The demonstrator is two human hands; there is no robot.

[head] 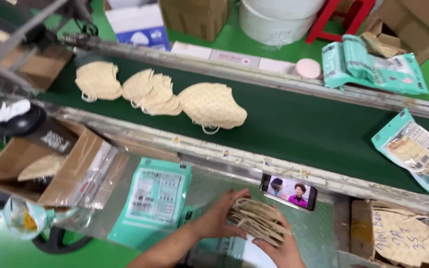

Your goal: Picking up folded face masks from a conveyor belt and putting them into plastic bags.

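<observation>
The left hand (219, 218) came in from the lower left, its forearm slanting up across the metal worktop (319, 233), fingers spread and curved over the near-left side of a stack of tan folded masks (258, 221). The right hand (285, 248) reached up from the bottom edge of the view and closed loosely against the stack's right end, so the masks were pressed between both hands, low over the worktop. Neither hand was a tight fist; both were half-closed around the bundle.

Just left of the left hand lay a pile of flat teal pouches (157, 196), with a little bare metal between them and the stack. Directly beyond the hands, a phone (289, 192) with a lit screen leaned at the worktop's far edge, close to the fingertips. Past it ran the worn metal rail (214, 149) of the green conveyor belt (299, 124), which carried three heaps of loose masks (209, 104) far-left of the hands and one filled teal pouch (415, 149) far-right. To the right of the right hand a cardboard box (408, 238) of masks stood beside the worktop's edge. Well to the left sat an open carton (50, 168). More filled pouches (373, 64) lay across the belt's far rail.
</observation>
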